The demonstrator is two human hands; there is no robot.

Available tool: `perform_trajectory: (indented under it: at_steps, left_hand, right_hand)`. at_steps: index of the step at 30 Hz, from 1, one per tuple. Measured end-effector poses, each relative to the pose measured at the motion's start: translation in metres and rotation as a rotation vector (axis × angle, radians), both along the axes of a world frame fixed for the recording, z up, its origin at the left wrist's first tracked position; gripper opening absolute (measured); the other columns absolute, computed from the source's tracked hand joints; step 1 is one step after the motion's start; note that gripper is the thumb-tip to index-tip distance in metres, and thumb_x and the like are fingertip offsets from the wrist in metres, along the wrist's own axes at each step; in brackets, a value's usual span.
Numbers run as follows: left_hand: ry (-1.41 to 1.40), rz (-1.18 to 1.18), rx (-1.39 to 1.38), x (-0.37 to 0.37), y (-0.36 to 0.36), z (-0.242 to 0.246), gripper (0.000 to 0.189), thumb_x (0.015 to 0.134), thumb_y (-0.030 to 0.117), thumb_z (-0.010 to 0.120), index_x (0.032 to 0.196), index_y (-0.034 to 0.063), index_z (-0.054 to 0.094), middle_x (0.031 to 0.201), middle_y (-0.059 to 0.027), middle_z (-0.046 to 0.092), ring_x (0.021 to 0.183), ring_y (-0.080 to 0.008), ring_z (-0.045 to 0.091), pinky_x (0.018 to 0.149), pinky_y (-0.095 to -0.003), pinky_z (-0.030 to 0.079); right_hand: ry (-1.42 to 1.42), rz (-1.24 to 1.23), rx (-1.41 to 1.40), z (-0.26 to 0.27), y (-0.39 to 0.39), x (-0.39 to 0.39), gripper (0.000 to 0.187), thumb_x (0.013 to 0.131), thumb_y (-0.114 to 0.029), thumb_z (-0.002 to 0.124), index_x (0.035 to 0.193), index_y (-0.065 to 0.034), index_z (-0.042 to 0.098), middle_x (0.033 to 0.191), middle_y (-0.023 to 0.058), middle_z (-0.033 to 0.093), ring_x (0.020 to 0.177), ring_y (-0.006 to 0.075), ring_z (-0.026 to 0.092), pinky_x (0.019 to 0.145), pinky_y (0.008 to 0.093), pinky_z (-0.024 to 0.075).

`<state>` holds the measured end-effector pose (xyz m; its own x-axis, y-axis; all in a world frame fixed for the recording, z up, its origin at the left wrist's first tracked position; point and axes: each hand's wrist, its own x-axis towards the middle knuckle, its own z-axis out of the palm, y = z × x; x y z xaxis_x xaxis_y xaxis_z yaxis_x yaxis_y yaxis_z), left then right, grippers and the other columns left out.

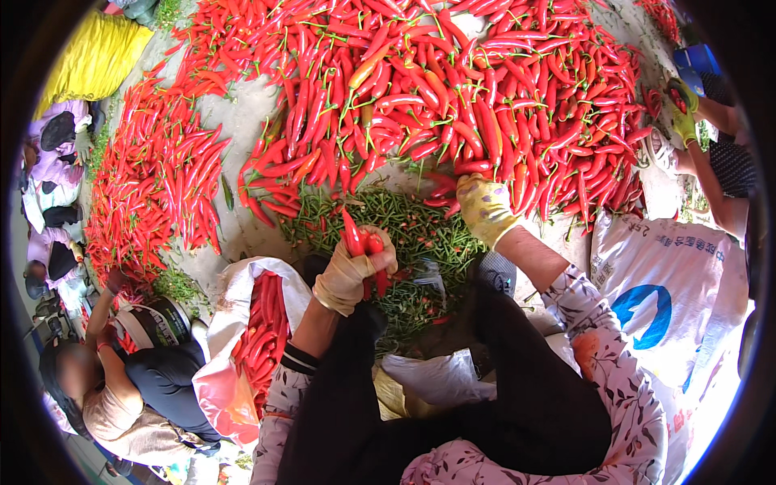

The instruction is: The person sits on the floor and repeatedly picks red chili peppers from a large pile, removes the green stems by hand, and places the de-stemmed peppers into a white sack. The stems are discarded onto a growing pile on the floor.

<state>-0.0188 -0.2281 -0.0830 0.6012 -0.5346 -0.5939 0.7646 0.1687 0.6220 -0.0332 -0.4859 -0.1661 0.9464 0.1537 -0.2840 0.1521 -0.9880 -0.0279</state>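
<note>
In a pale worn glove, my left hand (353, 270) is closed around a few red chili peppers (353, 233), their tips sticking out above and below the fingers. My right hand (483, 203), in a yellowish glove with purple spots, reaches to the near edge of the big heap of red chili peppers (418, 91). Its fingers point down among the peppers, and what they hold, if anything, is hidden. Green pepper stems (424, 242) lie in a pile between and below both hands.
An open white sack (233, 297) of red peppers stands left of my legs. A large printed white sack (685, 273) lies at right. People sit close by: one at lower left beside a black-and-white bucket (160, 321), another at right wearing yellow-green gloves (685, 124). A yellow sack (97, 54) lies upper left.
</note>
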Motion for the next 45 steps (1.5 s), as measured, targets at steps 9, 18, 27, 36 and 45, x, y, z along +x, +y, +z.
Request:
perform_trajectory:
  at_steps: [9, 18, 27, 36, 45]
  left_hand:
    - [0.104, 0.252, -0.123, -0.004, -0.004, -0.007, 0.025, 0.082, 0.008, 0.069, 0.105, 0.0026, 0.061, 0.099, -0.0129, 0.068, 0.094, -0.0276, 0.066, 0.086, -0.0412, 0.053]
    - [0.120, 0.243, -0.102, 0.010, 0.015, -0.008, 0.034, 0.080, 0.008, 0.070, 0.110, 0.0048, 0.057, 0.096, -0.0091, 0.066, 0.088, -0.0257, 0.066, 0.082, -0.0417, 0.055]
    - [-0.021, 0.257, -0.031, 0.007, 0.007, -0.005, 0.036, 0.079, 0.000, 0.070, 0.112, 0.0026, 0.058, 0.096, -0.0072, 0.065, 0.091, -0.0229, 0.065, 0.087, -0.0397, 0.054]
    - [-0.255, 0.255, 0.202, 0.006, -0.009, -0.001, 0.041, 0.075, -0.004, 0.075, 0.111, 0.0023, 0.057, 0.092, -0.0022, 0.063, 0.079, -0.0088, 0.058, 0.069, -0.0223, 0.049]
    - [-0.293, 0.274, 0.242, 0.002, -0.020, -0.010, 0.035, 0.076, -0.006, 0.072, 0.107, 0.0022, 0.058, 0.085, -0.0028, 0.064, 0.074, -0.0135, 0.063, 0.068, -0.0274, 0.053]
  right_hand:
    - [0.227, 0.014, 1.184, 0.068, 0.056, -0.028, 0.009, 0.086, -0.013, 0.058, 0.081, -0.0056, 0.061, 0.064, 0.0042, 0.056, 0.055, 0.0233, 0.058, 0.051, 0.0339, 0.0483]
    - [-0.369, 0.457, -0.107, 0.020, 0.024, -0.015, 0.019, 0.079, -0.011, 0.055, 0.096, -0.0042, 0.058, 0.080, 0.0068, 0.058, 0.066, 0.0180, 0.058, 0.055, 0.0318, 0.0478]
    - [-0.003, -0.017, 1.053, 0.012, 0.012, 0.041, 0.017, 0.083, -0.015, 0.068, 0.094, -0.0025, 0.066, 0.090, 0.0084, 0.065, 0.083, 0.0246, 0.064, 0.071, 0.0368, 0.0518]
    - [0.709, -0.754, 1.749, 0.074, 0.054, 0.027, 0.029, 0.087, -0.026, 0.071, 0.106, -0.0046, 0.066, 0.084, -0.0016, 0.066, 0.068, 0.0049, 0.057, 0.059, 0.0213, 0.0446]
    - [0.367, -0.677, 1.513, 0.057, 0.079, 0.018, 0.032, 0.088, -0.024, 0.067, 0.106, 0.0015, 0.063, 0.091, 0.0109, 0.068, 0.080, 0.0182, 0.063, 0.075, 0.0307, 0.0501]
